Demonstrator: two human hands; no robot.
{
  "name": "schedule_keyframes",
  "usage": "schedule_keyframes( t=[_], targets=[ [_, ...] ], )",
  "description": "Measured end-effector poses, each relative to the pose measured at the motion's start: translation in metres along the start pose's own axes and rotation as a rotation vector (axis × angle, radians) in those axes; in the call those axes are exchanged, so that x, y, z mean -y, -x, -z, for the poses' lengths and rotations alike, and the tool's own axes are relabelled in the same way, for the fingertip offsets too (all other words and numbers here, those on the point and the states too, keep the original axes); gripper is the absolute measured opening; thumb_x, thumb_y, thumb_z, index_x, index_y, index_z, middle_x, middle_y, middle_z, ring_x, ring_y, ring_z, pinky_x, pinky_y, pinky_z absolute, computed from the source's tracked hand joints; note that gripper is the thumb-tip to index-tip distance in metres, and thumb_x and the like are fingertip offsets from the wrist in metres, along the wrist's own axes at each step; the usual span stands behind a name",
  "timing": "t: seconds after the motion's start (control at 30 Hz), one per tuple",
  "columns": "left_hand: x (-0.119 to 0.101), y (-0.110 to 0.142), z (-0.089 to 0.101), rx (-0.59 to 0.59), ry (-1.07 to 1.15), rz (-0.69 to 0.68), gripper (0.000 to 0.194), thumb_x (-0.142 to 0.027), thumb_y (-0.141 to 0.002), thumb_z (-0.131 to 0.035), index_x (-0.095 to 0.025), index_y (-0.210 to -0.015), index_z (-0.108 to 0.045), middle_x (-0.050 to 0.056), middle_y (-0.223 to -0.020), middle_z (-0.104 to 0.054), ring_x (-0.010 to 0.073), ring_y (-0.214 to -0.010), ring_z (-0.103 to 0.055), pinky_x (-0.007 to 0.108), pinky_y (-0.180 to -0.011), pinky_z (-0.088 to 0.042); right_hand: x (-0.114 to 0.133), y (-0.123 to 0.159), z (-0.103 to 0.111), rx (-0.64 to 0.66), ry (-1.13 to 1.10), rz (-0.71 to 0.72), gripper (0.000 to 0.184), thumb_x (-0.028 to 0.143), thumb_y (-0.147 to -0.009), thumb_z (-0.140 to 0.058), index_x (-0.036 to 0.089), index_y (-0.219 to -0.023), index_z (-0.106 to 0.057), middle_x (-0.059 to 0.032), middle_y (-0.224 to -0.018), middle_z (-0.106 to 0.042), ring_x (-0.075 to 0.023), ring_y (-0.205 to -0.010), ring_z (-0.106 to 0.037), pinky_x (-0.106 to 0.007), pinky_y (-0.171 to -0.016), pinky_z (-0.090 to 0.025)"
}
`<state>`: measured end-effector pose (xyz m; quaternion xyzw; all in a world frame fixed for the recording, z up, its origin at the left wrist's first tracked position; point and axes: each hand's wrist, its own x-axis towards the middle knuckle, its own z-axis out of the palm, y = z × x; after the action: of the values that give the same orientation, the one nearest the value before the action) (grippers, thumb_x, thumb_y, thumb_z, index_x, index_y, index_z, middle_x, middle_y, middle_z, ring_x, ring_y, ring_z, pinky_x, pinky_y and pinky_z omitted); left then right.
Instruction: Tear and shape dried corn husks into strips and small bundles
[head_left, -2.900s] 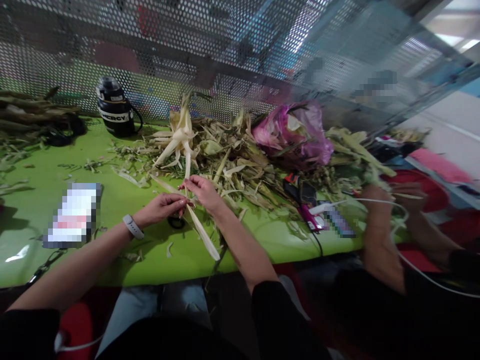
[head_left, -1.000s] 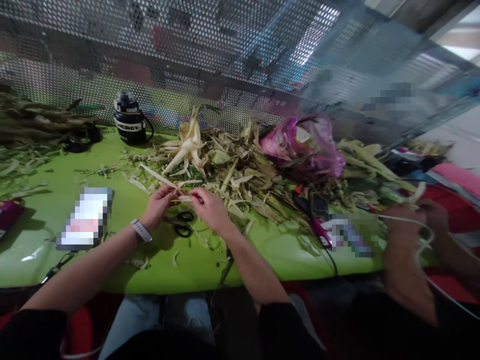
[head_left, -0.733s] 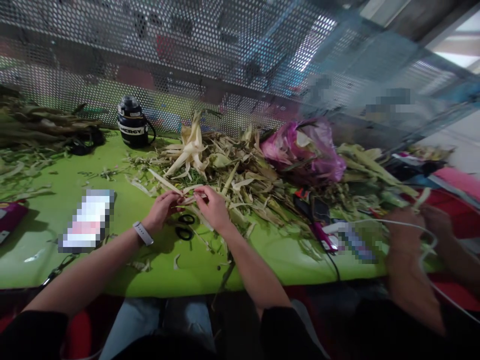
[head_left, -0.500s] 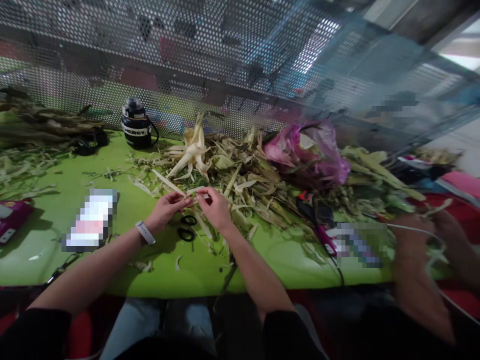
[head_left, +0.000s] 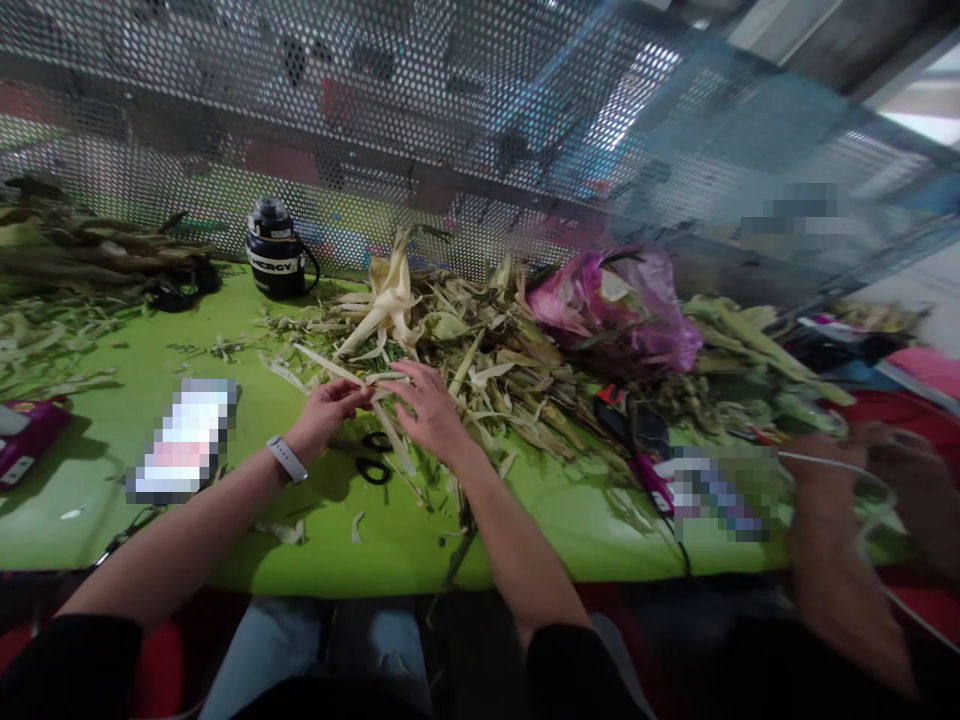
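Observation:
My left hand (head_left: 327,412), with a pale watch band (head_left: 287,460) at the wrist, pinches a narrow pale corn husk strip (head_left: 328,367) between thumb and fingers. One end of the strip points up and left, and other strips hang near the fingertips. Close by on the right, my right hand (head_left: 431,415) has its fingers apart and stretched over the husk pieces. Whether its fingertips touch the strip is hard to tell. Below the hands lie two black loops (head_left: 373,470), like scissor handles, on the green table (head_left: 322,555).
A heap of dried corn husks (head_left: 517,390) spreads behind the hands. Further back stand a black jug (head_left: 276,262) and a pink plastic bag (head_left: 600,305) against a perforated metal screen (head_left: 465,130). A phone (head_left: 182,440) lies left. Another person's hands (head_left: 825,460) are at right.
My right hand has opened its pinch and spread its fingers, moving slightly away from the left. The left hand has shifted a little left with the strip.

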<state>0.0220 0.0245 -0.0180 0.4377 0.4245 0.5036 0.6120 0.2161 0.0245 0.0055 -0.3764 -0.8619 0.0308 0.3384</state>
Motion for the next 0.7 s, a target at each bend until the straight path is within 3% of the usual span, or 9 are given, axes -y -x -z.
schedule_keyframes(
  t=[0.1, 0.27, 0.47, 0.6, 0.7],
  targets=[
    [0.001, -0.003, 0.003, -0.006, 0.014, -0.016, 0.03, -0.039, -0.064, -0.083, -0.016, -0.08, -0.072, 0.002, -0.076, -0.068, 0.0103, -0.064, -0.059, 0.022, -0.058, -0.041, 0.001, -0.001, 0.003, 0.12, 0.026, 0.148, 0.04, 0.016, -0.086, -0.057, 0.029, -0.123, -0.063, -0.0074, -0.141, -0.051, -0.0256, -0.138, -0.035, -0.05, -0.113, -0.032],
    [0.001, -0.002, 0.003, 0.051, -0.09, -0.039, 0.03, -0.041, -0.066, -0.08, -0.016, -0.081, -0.073, 0.002, -0.074, -0.068, 0.0115, -0.064, -0.056, 0.024, -0.061, -0.041, 0.006, 0.001, -0.002, 0.091, -0.068, 0.168, 0.019, 0.026, -0.088, -0.061, 0.03, -0.103, -0.071, -0.0044, -0.13, -0.061, -0.0229, -0.129, -0.045, -0.048, -0.109, -0.037],
    [0.0, -0.002, 0.001, 0.247, -0.263, -0.128, 0.027, -0.041, -0.073, -0.074, -0.015, -0.082, -0.073, 0.005, -0.077, -0.069, 0.017, -0.071, -0.059, 0.03, -0.071, -0.046, 0.007, 0.002, -0.01, -0.187, -0.27, -0.107, 0.016, 0.032, -0.087, -0.06, 0.019, -0.086, -0.07, -0.0097, -0.106, -0.067, -0.0199, -0.101, -0.062, -0.036, -0.092, -0.049],
    [0.0, -0.002, 0.003, 0.327, -0.35, -0.193, 0.02, -0.033, -0.077, -0.07, -0.017, -0.088, -0.073, 0.005, -0.081, -0.068, 0.0175, -0.075, -0.059, 0.029, -0.073, -0.046, 0.001, 0.001, -0.009, -0.096, -0.343, -0.254, 0.016, 0.033, -0.085, -0.06, 0.019, -0.082, -0.067, -0.0056, -0.086, -0.067, -0.0174, -0.082, -0.063, -0.032, -0.08, -0.051],
    [-0.005, 0.001, 0.003, 0.342, -0.352, -0.199, 0.018, -0.028, -0.077, -0.068, -0.018, -0.091, -0.073, 0.004, -0.085, -0.069, 0.0185, -0.079, -0.06, 0.029, -0.076, -0.046, -0.002, 0.0, -0.008, -0.052, -0.323, -0.284, 0.016, 0.033, -0.083, -0.06, 0.019, -0.08, -0.066, -0.0047, -0.083, -0.067, -0.0184, -0.082, -0.062, -0.033, -0.082, -0.05]
  ],
)
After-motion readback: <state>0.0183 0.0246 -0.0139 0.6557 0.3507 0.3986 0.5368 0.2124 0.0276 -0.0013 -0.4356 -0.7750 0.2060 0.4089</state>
